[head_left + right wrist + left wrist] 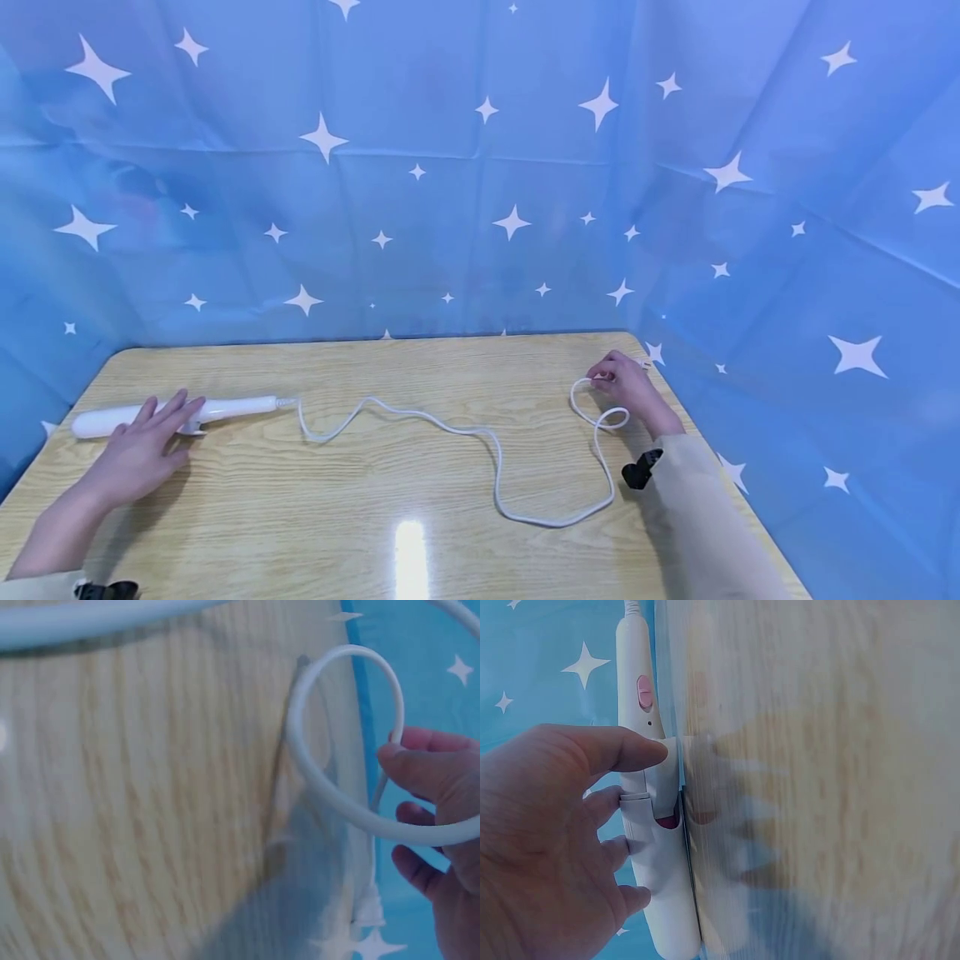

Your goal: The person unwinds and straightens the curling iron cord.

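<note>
A white curling iron [240, 406] lies across the left part of the table, its cord end towards the middle. My left hand [146, 446] rests over it with fingers spread; the left wrist view shows the thumb by its small lever [661, 780]. A pink switch [645, 691] sits on the handle. At the table's far right, my right hand [622, 383] pinches the white power cord [397, 712] between thumb and index finger. Beyond that hand, the cord's white plug end [645, 364] shows, small in the head view.
The cord runs in loose bends over the wooden table [337, 517], with a small loop beside the right hand. Blue star-patterned cloth [450, 192] hangs behind and along both sides. A bright light reflection lies at the front middle of the table.
</note>
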A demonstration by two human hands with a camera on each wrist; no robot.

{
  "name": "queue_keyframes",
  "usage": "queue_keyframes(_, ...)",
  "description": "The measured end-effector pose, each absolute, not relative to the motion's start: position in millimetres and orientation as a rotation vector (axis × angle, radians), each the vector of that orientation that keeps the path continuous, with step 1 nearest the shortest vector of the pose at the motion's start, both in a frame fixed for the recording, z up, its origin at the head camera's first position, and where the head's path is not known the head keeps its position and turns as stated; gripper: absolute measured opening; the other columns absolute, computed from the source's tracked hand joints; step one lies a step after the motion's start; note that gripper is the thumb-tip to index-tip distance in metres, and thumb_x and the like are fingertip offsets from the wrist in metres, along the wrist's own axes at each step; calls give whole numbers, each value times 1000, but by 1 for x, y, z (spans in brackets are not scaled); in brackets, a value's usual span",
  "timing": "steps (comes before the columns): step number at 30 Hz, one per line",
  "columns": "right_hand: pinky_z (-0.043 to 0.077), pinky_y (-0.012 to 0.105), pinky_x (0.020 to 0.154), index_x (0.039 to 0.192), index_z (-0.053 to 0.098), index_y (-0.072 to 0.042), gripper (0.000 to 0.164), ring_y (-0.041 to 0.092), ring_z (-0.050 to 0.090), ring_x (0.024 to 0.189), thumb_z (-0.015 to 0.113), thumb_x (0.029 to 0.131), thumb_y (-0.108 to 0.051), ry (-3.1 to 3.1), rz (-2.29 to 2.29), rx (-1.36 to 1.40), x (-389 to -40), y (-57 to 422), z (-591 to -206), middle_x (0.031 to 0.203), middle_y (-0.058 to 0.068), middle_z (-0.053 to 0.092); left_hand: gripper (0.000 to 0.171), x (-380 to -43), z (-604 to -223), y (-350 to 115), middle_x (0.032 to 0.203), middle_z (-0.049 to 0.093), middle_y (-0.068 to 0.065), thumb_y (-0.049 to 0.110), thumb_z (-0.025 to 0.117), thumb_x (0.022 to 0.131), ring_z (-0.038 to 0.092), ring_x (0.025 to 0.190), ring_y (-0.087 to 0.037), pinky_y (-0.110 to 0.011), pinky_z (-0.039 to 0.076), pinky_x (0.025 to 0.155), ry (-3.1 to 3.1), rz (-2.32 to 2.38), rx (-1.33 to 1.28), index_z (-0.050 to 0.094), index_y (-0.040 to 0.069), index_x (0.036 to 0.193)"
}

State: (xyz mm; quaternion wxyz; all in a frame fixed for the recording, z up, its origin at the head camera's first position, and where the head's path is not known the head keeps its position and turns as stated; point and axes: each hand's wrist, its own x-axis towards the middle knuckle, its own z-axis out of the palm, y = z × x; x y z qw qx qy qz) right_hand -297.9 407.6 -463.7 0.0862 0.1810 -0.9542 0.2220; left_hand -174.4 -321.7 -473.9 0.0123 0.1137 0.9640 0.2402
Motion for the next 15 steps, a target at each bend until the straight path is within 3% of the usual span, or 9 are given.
queue_keyframes(10,48,33,68,103,77,1,12,23,56,79,75,91,-1,-2801,794,397,-294,401,-487,89,9,65,78,-175,-479,-325,161,10,-38,1,57,94,-4,142,-66,-92,3,98,3024,770,390,18,-1,161)
queue_keyframes(15,52,30,69,120,70,5,27,26,60,83,73,93,-3,-2829,907,309,-291,407,-484,93,12,65,77,-175,-479,-324,161,9,-38,1,56,95,-5,142,-66,-92,3,98,3003,777,375,17,-1,161)
